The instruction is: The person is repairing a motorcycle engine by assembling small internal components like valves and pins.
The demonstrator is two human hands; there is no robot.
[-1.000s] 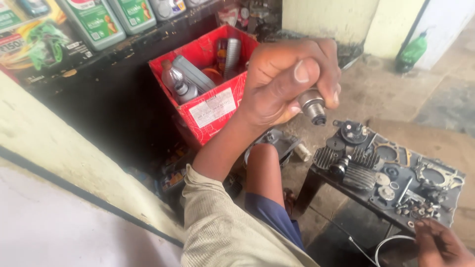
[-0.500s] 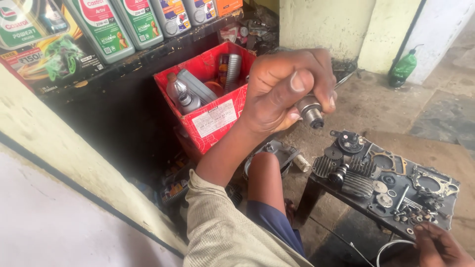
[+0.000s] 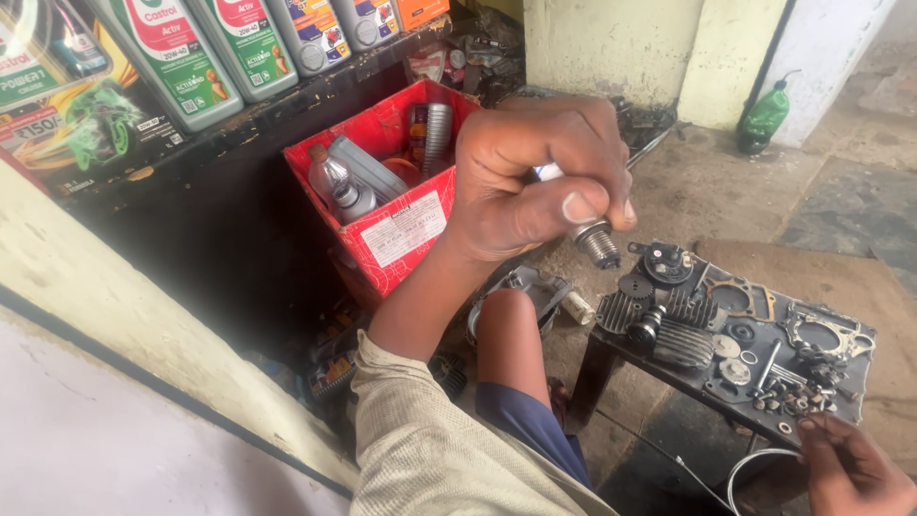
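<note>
Grey-metal spark plug with threaded tip and white ceramic body [image 3: 590, 234], held up in the left hand [image 3: 535, 177], which is closed in a fist around it. Thumb lies across the shaft, fingers are wrapped over the top; only the threaded end and a sliver of white show below the thumb. Plug is in mid-air, above and left of the low dark metal stool [image 3: 630, 358].

Stool top carries loose engine parts: finned grey cylinder pieces [image 3: 669, 334], a dark round gear [image 3: 635, 285], thin gaskets [image 3: 821, 334], small washers and bolts [image 3: 783, 392] toward the near edge. Right hand [image 3: 855, 468] is low at the frame's corner, fingertips at the stool's near edge beside the small hardware; whether it pinches anything I cannot tell. A thin white cable [image 3: 755, 468] loops just beside it.

Behind the fist: red cardboard box [image 3: 401, 229] with grey bottles and a ribbed metal tube standing inside. Green and grey oil jugs [image 3: 191, 57] line the dark shelf above.

Risks, as judged: the grip covers the ceramic, so a slip would likely drop the plug tip-first onto the parts or the concrete, bending the electrode or cracking the insulator. Small hardware sits near the stool's edge; a nudge from the right hand could roll pieces off.
</note>
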